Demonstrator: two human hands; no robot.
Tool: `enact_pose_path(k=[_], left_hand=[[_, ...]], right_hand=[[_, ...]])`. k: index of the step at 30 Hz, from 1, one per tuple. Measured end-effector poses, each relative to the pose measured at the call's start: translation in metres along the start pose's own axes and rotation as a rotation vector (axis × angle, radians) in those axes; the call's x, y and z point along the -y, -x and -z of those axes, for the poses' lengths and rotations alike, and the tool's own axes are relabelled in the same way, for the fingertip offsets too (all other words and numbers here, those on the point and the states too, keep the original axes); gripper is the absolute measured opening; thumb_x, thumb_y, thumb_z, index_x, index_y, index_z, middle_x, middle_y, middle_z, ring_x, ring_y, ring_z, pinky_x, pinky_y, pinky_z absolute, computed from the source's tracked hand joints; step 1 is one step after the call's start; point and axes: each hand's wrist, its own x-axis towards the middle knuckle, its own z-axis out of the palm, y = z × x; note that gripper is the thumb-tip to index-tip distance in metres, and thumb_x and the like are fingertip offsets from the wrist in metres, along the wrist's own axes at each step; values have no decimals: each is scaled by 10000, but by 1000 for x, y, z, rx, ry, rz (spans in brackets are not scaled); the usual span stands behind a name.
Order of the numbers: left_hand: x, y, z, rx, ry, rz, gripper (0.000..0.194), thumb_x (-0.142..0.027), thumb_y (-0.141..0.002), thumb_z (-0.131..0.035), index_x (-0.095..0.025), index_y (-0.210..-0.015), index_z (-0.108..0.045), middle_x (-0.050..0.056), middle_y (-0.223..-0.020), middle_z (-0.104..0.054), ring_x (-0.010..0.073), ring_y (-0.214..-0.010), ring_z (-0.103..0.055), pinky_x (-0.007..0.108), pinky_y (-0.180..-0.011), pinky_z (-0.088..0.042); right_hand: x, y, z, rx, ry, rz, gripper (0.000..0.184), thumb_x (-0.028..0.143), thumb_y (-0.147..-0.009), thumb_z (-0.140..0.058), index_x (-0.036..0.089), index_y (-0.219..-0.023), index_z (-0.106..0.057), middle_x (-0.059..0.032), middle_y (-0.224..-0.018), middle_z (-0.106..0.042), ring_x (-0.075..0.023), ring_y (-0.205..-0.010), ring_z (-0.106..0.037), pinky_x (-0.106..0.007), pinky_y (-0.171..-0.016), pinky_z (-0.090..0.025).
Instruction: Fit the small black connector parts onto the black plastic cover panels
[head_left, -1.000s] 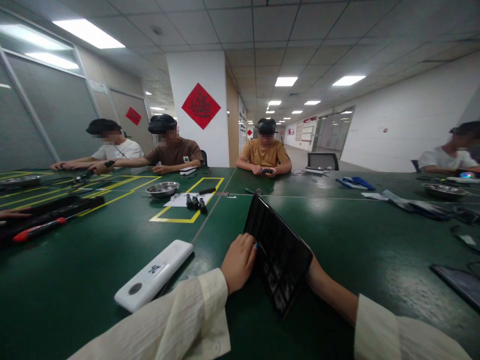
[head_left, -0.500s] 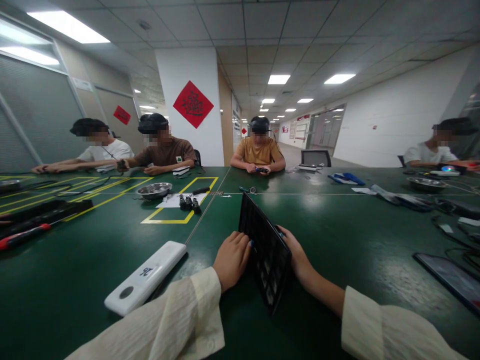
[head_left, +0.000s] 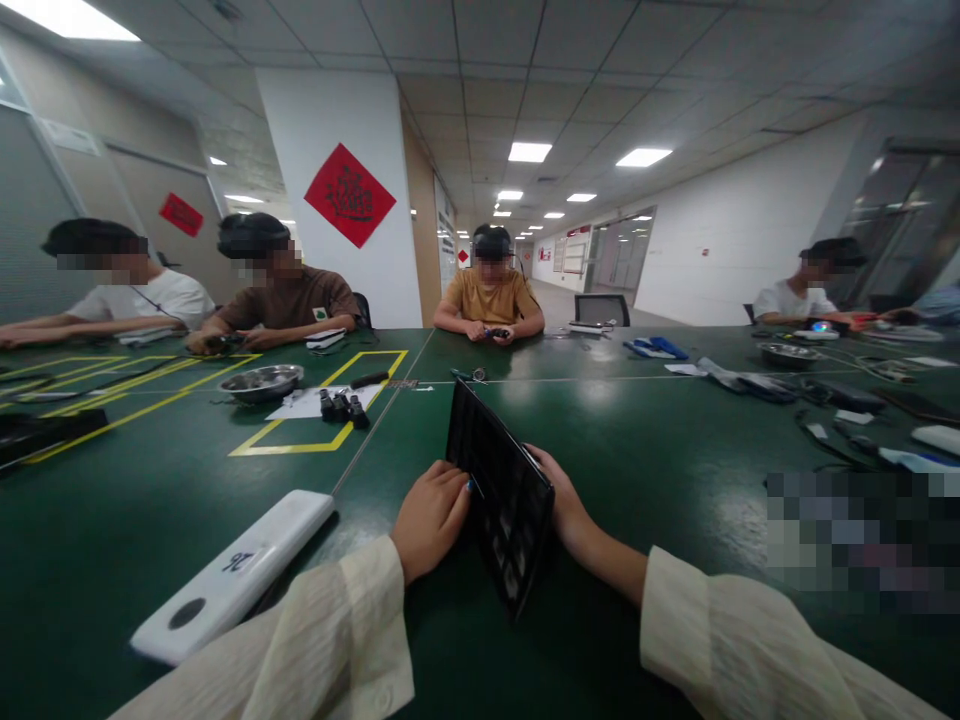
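A black tablet (head_left: 504, 510) stands tilted on edge above the green table, its dark glossy face turned to the left. My left hand (head_left: 431, 515) is at its left side, fingers curled and pressed against that face. Behind the tablet, my right hand (head_left: 566, 505) grips the right edge; most of its fingers are hidden. To the left of my left forearm lies a long white device (head_left: 236, 575) marked with a handwritten 26.
A metal bowl (head_left: 261, 382) and several black cylindrical parts (head_left: 345, 408) sit near a yellow taped rectangle. Bags and cables (head_left: 750, 382) lie at right, near a second bowl (head_left: 790, 354). Across the table sits a person in a yellow-brown shirt (head_left: 489, 300); other people sit left and right.
The view has turned a little to the right, so most things appear shifted left. Both hands keep their hold on the tablet, which stays at much the same tilt.
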Motion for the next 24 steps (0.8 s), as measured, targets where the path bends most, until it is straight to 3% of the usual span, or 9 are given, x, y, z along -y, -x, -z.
enact_pose_path(k=[5,11,17,24], left_hand=[[1,1,-3,-16,-44,-19,399,-302,-971,-225,-191,-724,-518,50,-747,-585,200,-761,-507,377,-778,-422],[5,5,-12,-151,-117,-8,305,-282,-965,-250,-180,-864,-519,67,-830,-558,205,-772,-485,367,-741,-435],[1,3,-6,-91,-103,32,302,-281,-962,-257,-185,-842,-518,66,-830,-564,204,-779,-482,356,-726,-436],[-2,2,0,-44,-65,53,302,-269,-947,-262,-187,-800,-512,68,-826,-571,211,-799,-489,369,-756,-432]], right_hand=[[4,0,-1,5,-27,-26,482,475,-674,-629,206,-1072,-587,-55,-999,-683,-266,-1090,-562,-387,-869,-474],[-5,0,4,7,8,-4,458,454,-729,-605,218,-1121,-592,-44,-1167,-636,-251,-1133,-541,-358,-851,-483],[-6,0,4,10,14,-23,467,452,-731,-605,220,-1136,-583,-50,-1042,-677,-255,-990,-599,-373,-798,-491],[-2,1,2,8,13,-21,463,473,-715,-610,219,-1101,-583,-46,-992,-675,-255,-996,-591,-363,-793,-484]])
